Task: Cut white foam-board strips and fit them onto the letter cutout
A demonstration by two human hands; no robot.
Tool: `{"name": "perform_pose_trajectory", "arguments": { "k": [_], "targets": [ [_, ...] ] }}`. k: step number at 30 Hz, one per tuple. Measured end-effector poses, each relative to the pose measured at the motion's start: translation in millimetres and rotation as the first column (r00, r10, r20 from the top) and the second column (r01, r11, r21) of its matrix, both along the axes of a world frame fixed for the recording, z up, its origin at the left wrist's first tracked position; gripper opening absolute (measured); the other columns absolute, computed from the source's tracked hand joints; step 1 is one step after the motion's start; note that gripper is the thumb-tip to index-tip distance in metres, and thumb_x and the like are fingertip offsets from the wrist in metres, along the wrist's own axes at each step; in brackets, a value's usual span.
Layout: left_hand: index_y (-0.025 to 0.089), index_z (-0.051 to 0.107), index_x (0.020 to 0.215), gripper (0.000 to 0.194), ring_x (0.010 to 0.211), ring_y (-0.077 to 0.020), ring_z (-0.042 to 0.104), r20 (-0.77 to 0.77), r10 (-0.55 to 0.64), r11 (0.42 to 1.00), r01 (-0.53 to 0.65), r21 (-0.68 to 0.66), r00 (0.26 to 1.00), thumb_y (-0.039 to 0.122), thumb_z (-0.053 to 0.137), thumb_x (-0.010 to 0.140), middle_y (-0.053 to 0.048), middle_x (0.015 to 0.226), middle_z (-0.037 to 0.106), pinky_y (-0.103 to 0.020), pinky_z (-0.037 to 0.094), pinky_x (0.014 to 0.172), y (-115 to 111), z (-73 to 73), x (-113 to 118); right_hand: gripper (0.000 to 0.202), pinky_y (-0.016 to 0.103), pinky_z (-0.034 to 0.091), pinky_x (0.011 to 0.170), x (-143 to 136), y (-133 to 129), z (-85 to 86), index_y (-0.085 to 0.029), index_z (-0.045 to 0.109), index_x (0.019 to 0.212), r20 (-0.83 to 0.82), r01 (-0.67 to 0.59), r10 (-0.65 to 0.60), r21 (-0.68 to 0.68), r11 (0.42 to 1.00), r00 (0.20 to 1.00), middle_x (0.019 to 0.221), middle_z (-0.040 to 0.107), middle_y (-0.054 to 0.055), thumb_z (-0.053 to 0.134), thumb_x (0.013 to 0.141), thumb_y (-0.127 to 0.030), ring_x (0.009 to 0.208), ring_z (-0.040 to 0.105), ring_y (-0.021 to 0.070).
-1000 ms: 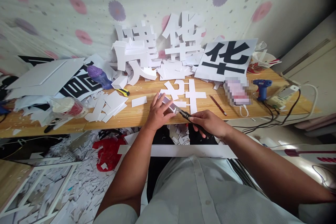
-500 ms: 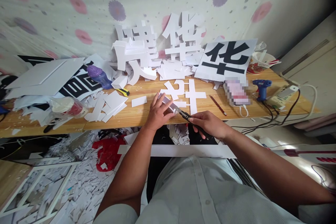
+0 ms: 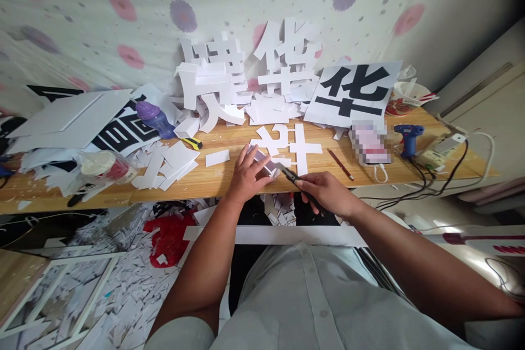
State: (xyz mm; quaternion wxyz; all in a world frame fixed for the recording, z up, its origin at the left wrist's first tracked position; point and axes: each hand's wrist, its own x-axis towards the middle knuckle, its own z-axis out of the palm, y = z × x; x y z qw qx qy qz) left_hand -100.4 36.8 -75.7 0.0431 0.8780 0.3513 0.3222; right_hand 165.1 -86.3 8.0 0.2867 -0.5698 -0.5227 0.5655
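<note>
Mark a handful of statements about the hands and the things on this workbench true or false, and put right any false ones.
1. The right hand holds a black-handled knife. True.
2. The left hand is closed in a fist. False: its fingers are spread over a narrow piece near the table's front edge.
3. The blue glue gun is to the right of the pencil. True.
4. The yellow-and-black cutter lies to the right of both hands. False: it lies to their left.
5. The purple-capped bottle is left of that cutter. True.
</note>
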Motion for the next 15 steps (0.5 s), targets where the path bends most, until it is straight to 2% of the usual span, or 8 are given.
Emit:
{"name": "perform_pose_trajectory", "arguments": {
  "k": [4, 9, 15],
  "targets": [
    [0.036, 0.067, 0.152, 0.067, 0.169, -0.0423, 0.027, 0.001, 0.001, 1.0, -0.001, -0.006, 1.0, 0.045, 0.089, 0.089, -0.009, 0.178, 0.042, -0.068, 0.036, 0.133, 0, -0.1, 0, 0.047, 0.025, 0.037, 0.043, 2, 4, 3.8, -0.021, 0.062, 0.073, 0.043, -0.006, 0.006, 0.012, 1.0, 0.999, 0.057, 0.061, -0.002, 0.065, 0.099, -0.061, 0.041, 0.053, 0.0116],
    [0.036, 0.067, 0.153, 0.066, 0.169, -0.0423, 0.027, -0.006, 0.003, 1.0, -0.003, -0.006, 1.0, 0.043, 0.089, 0.09, -0.009, 0.178, 0.042, -0.068, 0.037, 0.132, -1, 0.5, -1, 0.041, 0.025, 0.04, 0.043, -7, 6, -5.7, -0.02, 0.066, 0.081, 0.009, -0.027, 0.027, 0.004, 1.0, 1.0, 0.069, 0.069, 0.0, 0.064, 0.1, -0.056, 0.043, 0.056, 0.0112],
    [0.035, 0.067, 0.152, 0.066, 0.169, -0.0423, 0.027, -0.006, 0.002, 1.0, -0.002, -0.002, 1.0, 0.04, 0.089, 0.09, -0.01, 0.178, 0.041, -0.067, 0.038, 0.132, -1, 1.3, 0, 0.042, 0.024, 0.036, 0.041, -13, 12, -4.2, -0.02, 0.062, 0.073, 0.034, -0.03, 0.03, -0.001, 1.0, 0.999, 0.06, 0.063, -0.001, 0.063, 0.102, -0.051, 0.039, 0.054, 0.0101]
  ]
}}
